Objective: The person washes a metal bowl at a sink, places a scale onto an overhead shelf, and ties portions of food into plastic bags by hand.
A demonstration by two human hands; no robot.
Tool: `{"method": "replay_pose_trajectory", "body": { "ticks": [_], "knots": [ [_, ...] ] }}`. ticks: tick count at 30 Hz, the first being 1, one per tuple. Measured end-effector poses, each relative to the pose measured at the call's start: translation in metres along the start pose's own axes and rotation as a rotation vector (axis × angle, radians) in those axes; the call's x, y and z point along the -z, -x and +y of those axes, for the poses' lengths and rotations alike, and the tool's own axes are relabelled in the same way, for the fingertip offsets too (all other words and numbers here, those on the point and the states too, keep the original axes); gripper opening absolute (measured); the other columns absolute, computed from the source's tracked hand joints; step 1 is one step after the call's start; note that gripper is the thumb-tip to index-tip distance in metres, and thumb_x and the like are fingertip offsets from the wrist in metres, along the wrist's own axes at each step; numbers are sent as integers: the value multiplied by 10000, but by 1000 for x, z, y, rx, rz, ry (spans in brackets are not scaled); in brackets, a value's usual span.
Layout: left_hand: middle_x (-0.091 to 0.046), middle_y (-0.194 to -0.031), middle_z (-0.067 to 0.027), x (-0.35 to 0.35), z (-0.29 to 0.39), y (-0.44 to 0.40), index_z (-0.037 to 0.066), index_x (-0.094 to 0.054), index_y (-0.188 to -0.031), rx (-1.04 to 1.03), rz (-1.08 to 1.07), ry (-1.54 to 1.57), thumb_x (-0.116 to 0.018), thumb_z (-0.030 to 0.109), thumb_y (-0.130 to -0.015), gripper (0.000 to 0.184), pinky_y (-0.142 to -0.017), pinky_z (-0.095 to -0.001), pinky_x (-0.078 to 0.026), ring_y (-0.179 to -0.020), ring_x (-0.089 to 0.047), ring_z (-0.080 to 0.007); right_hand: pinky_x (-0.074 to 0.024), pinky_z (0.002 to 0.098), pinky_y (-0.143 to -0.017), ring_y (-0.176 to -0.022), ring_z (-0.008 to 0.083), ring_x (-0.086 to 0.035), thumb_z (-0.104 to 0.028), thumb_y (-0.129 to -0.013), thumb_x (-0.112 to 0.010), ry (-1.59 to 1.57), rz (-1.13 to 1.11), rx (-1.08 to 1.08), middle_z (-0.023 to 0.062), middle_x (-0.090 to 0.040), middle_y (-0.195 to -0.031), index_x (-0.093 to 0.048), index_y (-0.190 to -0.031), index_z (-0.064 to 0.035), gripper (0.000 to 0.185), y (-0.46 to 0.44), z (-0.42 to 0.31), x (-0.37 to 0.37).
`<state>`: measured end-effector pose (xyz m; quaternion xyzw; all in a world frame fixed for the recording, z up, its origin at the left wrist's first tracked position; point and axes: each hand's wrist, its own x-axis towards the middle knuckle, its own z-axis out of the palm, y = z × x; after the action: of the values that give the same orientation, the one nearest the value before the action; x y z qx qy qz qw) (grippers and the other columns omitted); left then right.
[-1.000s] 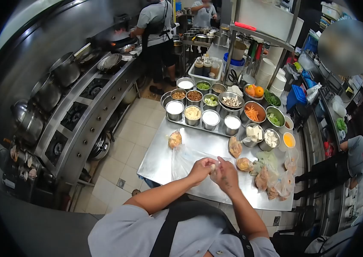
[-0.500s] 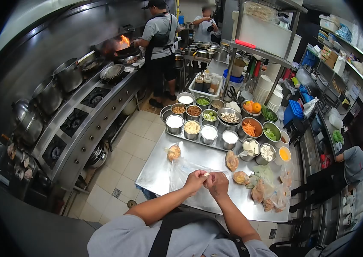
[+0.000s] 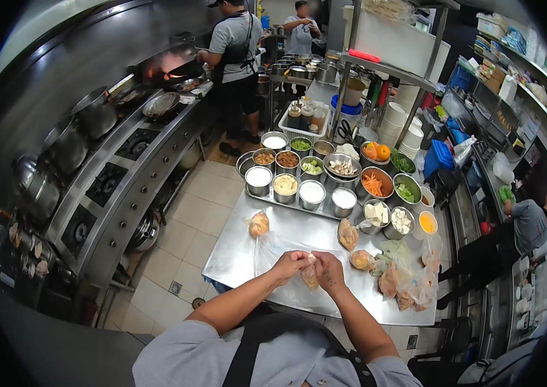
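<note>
A small clear plastic bag of orange-brown food (image 3: 310, 277) hangs between my hands over the metal table (image 3: 228, 248). My left hand (image 3: 291, 265) pinches the bag's gathered top from the left. From the other side, my right hand (image 3: 329, 269) has its fingers closed on the same top. Beneath and left of them lies a flat clear plastic sheet or bag (image 3: 272, 250). One filled bag (image 3: 258, 224) sits at the table's left. To the right of my hands are another filled bag (image 3: 348, 235) and a rounder one (image 3: 362, 260).
Several metal tubs of chopped food stand along the table's far side, including carrot strips (image 3: 373, 185) and a white-filled tub (image 3: 312, 193). More filled bags (image 3: 405, 287) are heaped at right. A stove (image 3: 109, 187) runs along the left, where a person (image 3: 234, 58) works near a flame.
The small filled bag now shows hanging below my fingers; before, my hands covered it. My hands remain close together. The flame at the stove has shrunk, and the person at right has shifted.
</note>
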<state>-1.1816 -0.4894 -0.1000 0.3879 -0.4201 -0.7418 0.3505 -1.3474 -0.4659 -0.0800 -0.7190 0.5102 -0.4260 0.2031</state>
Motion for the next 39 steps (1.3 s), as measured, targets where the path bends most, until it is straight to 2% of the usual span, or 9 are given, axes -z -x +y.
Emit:
{"method": "replay_pose_trajectory", "body": {
  "ticks": [4,11,19,23,26,30,33,36,39],
  "knots": [
    [-659,-855,-13,5,-5,1,7,-682,-927,-68,120,-205,-678,169,-865,173,-711,-239,-452,-769,-567,-76,-508,369,-666,-712,292,-633,-109,-830,-660,132,44,169,165,-649,-813,-675,-965,0,175,5,-12,0],
    [-658,-728,-28,8,1,2,-14,-697,-827,-144,277,-494,-695,159,-801,175,-603,-238,-465,-662,-579,-83,-478,404,-653,-714,320,-607,-223,-793,-659,119,-180,-139,171,-618,-746,-658,-778,-21,202,-9,-14,1],
    [-560,-656,-3,6,14,-11,11,-583,-772,-76,294,-212,-597,23,-779,20,-573,-236,-446,-590,-539,-100,-485,381,-619,-667,295,-598,-202,-702,-675,34,-35,47,133,-610,-703,-637,-732,-24,184,-17,-11,-5],
    [-544,-827,-57,16,10,-17,-18,-572,-1051,-431,16,-308,-569,-3,-792,259,-701,-291,-441,-791,-542,-165,-484,397,-645,-686,304,-586,-154,-684,-665,63,79,127,128,-594,-692,-597,-674,-42,131,-36,-30,6],
    [-530,-903,-103,-8,21,-12,-28,-579,-984,-937,142,-730,-585,48,-813,188,-726,-331,-436,-849,-532,-246,-483,399,-639,-677,303,-582,-145,-673,-662,23,102,140,123,-597,-697,-599,-674,-42,120,-55,-43,23],
    [-520,-881,-121,-3,23,-37,-1,-591,-895,-799,57,-717,-588,72,-851,86,-680,-335,-446,-793,-540,-272,-489,371,-618,-677,274,-598,-108,-701,-660,69,157,234,110,-612,-714,-625,-740,-26,98,-61,-51,34],
    [-522,-879,-114,2,39,-52,-7,-603,-910,-843,81,-865,-561,28,-865,70,-614,-309,-458,-767,-551,-230,-492,358,-681,-724,258,-609,-118,-719,-727,-112,121,8,95,-628,-743,-632,-733,-36,126,-51,-26,55],
    [-532,-881,-104,9,48,-72,-2,-631,-937,-885,212,-790,-537,4,-870,117,-553,-274,-468,-753,-557,-181,-407,387,-982,-1139,312,-515,-231,-619,-870,402,63,-243,148,-548,-1227,-522,-1265,-104,744,-29,15,126],
    [-564,-903,-98,23,52,-87,15,-649,-959,-781,298,-882,-552,33,-849,148,-641,-332,-492,-788,-580,-234,-301,566,-1024,-1216,374,-465,-320,-537,-873,1045,-85,-694,228,-563,-1209,-422,-1371,-64,982,-9,78,182]
  ]
}}
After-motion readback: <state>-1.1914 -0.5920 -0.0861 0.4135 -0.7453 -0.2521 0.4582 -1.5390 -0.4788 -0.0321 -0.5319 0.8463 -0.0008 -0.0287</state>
